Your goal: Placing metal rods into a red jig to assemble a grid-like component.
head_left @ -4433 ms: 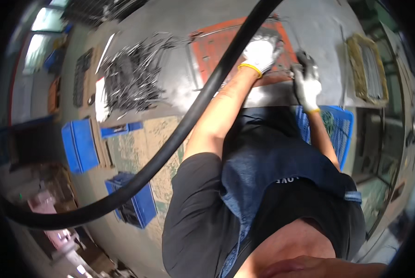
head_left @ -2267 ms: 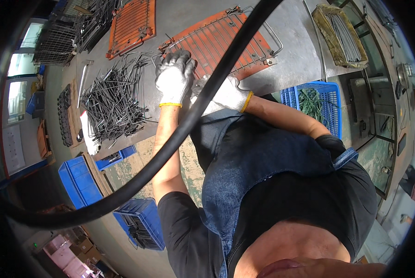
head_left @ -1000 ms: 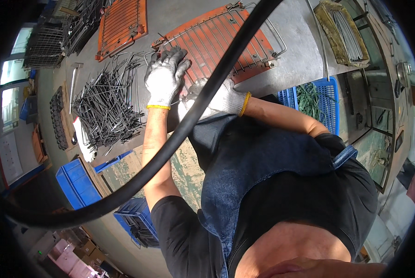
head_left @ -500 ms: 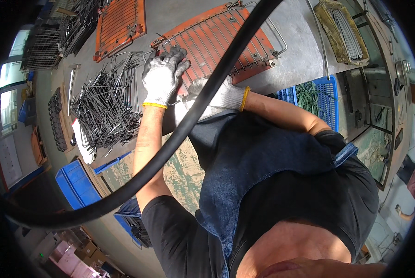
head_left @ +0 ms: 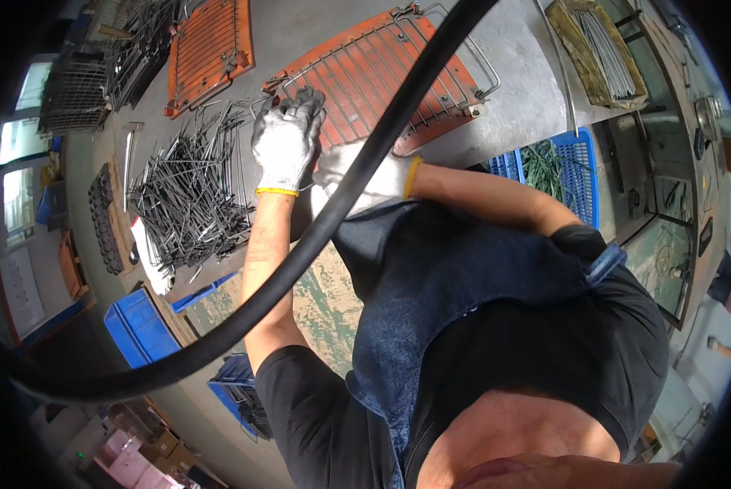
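Note:
An orange fixture plate [head_left: 345,122] lies tilted on the metal bench, with a grid of thin metal rods laid across it. My left hand [head_left: 288,140], in a white glove with grey fingers, has its fingers curled over the plate's left end. A bent metal rod [head_left: 256,104] shows beside these fingers and passes under them. My right hand [head_left: 375,169], gloved too, is at the plate's near left corner with its fingers closed toward the left hand. A black cable [head_left: 345,191] crosses in front of it, so what it grips is hidden. At the plate's right end sits a looped rod [head_left: 489,72].
Left of my hands lies a heap of short black rods [head_left: 190,191]. Beyond it are a second orange plate [head_left: 210,53] and a hammer [head_left: 129,159]. A rod-filled box [head_left: 598,53] stands far right, above a blue basket [head_left: 577,175]. A blue bin [head_left: 141,326] sits lower left.
My right hand has slid slightly left and down, toward the plate's near corner. The left hand's fingers have drawn closer together. The view has shifted a little.

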Available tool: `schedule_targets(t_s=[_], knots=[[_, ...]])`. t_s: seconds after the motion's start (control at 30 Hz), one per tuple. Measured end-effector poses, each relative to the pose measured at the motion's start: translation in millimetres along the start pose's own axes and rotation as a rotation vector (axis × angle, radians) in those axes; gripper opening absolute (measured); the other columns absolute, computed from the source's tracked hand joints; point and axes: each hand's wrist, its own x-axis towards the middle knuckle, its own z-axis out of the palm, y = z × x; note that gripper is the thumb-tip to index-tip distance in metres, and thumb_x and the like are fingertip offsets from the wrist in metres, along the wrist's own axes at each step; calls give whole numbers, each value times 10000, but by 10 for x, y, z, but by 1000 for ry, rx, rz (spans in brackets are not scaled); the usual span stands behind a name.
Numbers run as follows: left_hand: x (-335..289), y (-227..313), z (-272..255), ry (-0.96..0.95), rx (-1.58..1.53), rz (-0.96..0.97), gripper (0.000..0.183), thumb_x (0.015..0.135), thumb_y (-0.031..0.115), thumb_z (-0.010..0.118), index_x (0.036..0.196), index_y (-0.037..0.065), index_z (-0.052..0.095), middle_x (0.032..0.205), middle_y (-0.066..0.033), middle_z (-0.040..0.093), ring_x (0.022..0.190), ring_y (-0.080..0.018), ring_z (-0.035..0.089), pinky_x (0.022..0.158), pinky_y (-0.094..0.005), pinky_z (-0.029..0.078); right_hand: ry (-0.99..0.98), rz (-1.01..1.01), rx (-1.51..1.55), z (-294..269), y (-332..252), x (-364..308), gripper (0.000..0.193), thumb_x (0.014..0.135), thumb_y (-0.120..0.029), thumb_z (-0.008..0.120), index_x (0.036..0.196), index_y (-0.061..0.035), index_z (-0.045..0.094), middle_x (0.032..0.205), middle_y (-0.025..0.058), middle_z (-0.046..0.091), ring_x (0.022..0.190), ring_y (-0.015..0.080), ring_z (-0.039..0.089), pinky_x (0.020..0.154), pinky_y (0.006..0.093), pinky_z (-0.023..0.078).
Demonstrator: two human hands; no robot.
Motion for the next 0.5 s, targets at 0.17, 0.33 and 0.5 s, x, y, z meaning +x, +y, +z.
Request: schedule_targets(t_s=[0.17, 0.33, 0.5], knots=[[7, 3, 78, -32, 77, -22, 307, 915, 369, 519, 1133, 205, 659, 1184, -4, 644, 1103, -232, 567, 982, -365, 412, -322, -128, 15, -438, -11, 115, 262, 907, -258, 476, 1110, -166, 614, 1052, 75, 610, 948, 260, 632, 796, 405, 507], [6, 7, -42, 331, -578, -194, 316, 905, 292, 547, 1065, 43, 659, 1048, -180, 670, 927, -370, 637, 856, -432, 483, -111, 614, 161, -1125, -416, -206, 290, 947, -289, 483, 1152, -130, 611, 1065, 58, 656, 932, 242, 660, 811, 342, 530], [-528, 151, -173, 107, -552, -780, 572, 915, 366, 590, 1301, -41, 481, 982, -165, 670, 731, -271, 619, 699, -391, 498, 384, 397, -70, -1782, 76, -1180, 260, 947, -175, 478, 1150, -100, 622, 1037, 137, 656, 828, 223, 682, 748, 316, 544]])
